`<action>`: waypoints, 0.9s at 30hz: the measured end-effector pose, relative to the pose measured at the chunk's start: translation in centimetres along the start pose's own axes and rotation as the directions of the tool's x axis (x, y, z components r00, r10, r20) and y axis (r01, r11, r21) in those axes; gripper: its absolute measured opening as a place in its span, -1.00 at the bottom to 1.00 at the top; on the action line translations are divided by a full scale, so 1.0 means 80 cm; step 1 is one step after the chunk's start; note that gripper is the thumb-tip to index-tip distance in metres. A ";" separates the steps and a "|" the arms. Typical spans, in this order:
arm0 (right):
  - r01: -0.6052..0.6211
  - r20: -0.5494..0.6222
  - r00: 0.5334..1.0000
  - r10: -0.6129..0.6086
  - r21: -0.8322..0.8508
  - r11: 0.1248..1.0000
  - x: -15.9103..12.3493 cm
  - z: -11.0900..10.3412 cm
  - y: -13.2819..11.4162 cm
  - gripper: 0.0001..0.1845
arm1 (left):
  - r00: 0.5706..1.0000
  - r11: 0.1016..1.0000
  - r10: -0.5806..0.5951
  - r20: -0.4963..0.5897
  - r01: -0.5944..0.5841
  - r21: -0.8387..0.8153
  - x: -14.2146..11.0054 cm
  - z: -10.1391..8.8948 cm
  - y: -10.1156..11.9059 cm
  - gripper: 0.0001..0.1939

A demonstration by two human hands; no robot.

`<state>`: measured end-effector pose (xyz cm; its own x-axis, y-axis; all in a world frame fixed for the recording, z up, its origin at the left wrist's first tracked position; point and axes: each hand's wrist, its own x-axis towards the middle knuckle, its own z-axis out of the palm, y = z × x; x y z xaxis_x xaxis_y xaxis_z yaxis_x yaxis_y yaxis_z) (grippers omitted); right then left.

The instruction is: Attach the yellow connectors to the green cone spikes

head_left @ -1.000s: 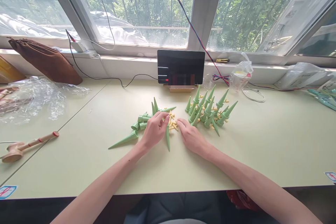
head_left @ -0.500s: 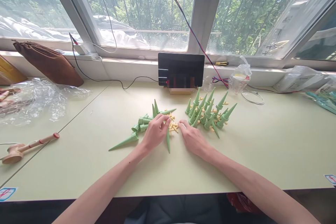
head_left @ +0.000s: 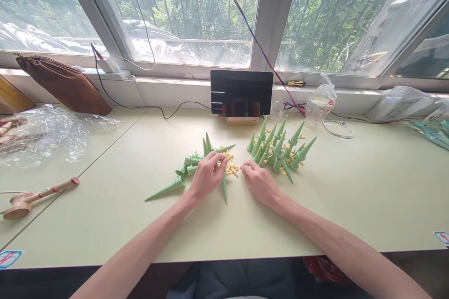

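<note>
My left hand (head_left: 207, 174) is curled over the near side of a loose group of green plastic plant-watering spikes (head_left: 164, 188), thumb and fingers closed together; whatever they hold is hidden. Small yellow valves (head_left: 231, 169) lie in a pile between my hands. To the right of that pile, my right hand (head_left: 260, 183) rests low on the table, its fingertips pinched on what looks like one small yellow valve. Beyond it stands a cluster of green spikes fitted with yellow valves (head_left: 278, 147), mostly points up.
A dark tablet (head_left: 242, 91) leans on a stand by the window. At left are a wooden kendama (head_left: 21, 204), clear plastic wrap (head_left: 59, 135) and a brown pouch (head_left: 65, 84). A bagged cup (head_left: 321, 100) and a coiled white cable (head_left: 338, 129) are at back right.
My right hand has drawn slightly right, away from the yellow pile, with its fingers now curled in more. My left hand has stayed almost still.
</note>
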<state>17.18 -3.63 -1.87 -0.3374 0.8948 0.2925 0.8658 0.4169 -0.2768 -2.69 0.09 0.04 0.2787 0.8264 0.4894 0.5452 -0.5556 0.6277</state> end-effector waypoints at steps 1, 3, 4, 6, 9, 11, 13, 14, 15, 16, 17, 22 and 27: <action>0.001 -0.011 1.000 -0.001 0.010 1.000 0.000 0.000 0.000 -0.73 | 1.000 1.000 0.000 -0.001 0.000 0.002 0.000 0.000 0.000 -0.81; -0.001 -0.036 0.999 0.002 0.033 0.999 -0.001 0.000 -0.002 -0.75 | 1.000 1.000 -0.002 -0.005 0.002 0.007 0.000 0.000 0.000 -0.81; -0.005 -0.053 0.999 0.008 0.046 0.999 -0.001 0.000 -0.002 -0.76 | 1.000 1.000 -0.002 -0.007 0.002 0.009 0.000 -0.001 0.000 -0.81; -0.017 -0.077 0.997 0.022 0.064 0.998 -0.001 -0.001 -0.004 -0.75 | 1.000 1.000 -0.002 -0.009 0.002 0.017 0.000 -0.001 0.000 -0.81; -0.034 -0.047 0.998 0.036 0.051 0.998 -0.001 0.000 -0.003 -0.74 | 1.000 0.999 0.001 -0.014 -0.001 0.032 0.000 -0.001 -0.001 -0.82; -0.039 -0.006 0.999 0.039 0.029 0.999 -0.001 0.001 -0.002 -0.74 | 1.000 0.999 0.002 -0.013 -0.001 0.042 0.000 -0.001 -0.001 -0.82; -0.038 0.022 0.999 0.038 0.010 0.999 -0.001 0.003 -0.001 -0.74 | 1.000 0.999 0.001 -0.004 0.000 0.047 0.000 -0.001 -0.001 -0.82; -0.033 0.029 0.999 0.033 0.003 0.999 -0.002 0.003 0.000 -0.75 | 1.000 0.999 -0.001 0.003 0.001 0.049 0.000 -0.001 0.000 -0.81; -0.028 0.031 0.999 0.028 -0.001 1.000 -0.002 0.003 0.000 -0.76 | 1.000 0.999 -0.002 0.012 0.001 0.050 0.000 -0.001 0.000 -0.81; -0.022 0.032 0.999 0.023 -0.003 1.000 -0.002 0.003 0.000 -0.77 | 1.000 0.999 -0.004 0.021 0.003 0.052 0.000 -0.001 0.000 -0.81; -0.019 0.030 0.999 0.019 -0.002 1.000 -0.002 0.002 0.000 -0.78 | 1.000 0.999 -0.005 0.030 0.004 0.054 0.000 -0.001 0.000 -0.80; -0.025 0.023 0.999 0.025 0.012 1.000 -0.001 0.001 -0.002 -0.85 | 0.998 0.998 -0.012 0.058 0.008 0.064 -0.001 0.000 -0.001 -0.79; -0.038 0.035 0.999 0.038 0.009 0.999 0.000 -0.001 -0.004 -0.85 | 0.997 0.996 -0.020 0.068 0.014 0.091 -0.001 0.000 0.000 -0.77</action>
<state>16.94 -3.81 -1.68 -0.3171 0.9150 0.2494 0.8748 0.3838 -0.2957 -2.75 0.03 -0.01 0.3209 0.8419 0.4339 0.6187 -0.5332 0.5770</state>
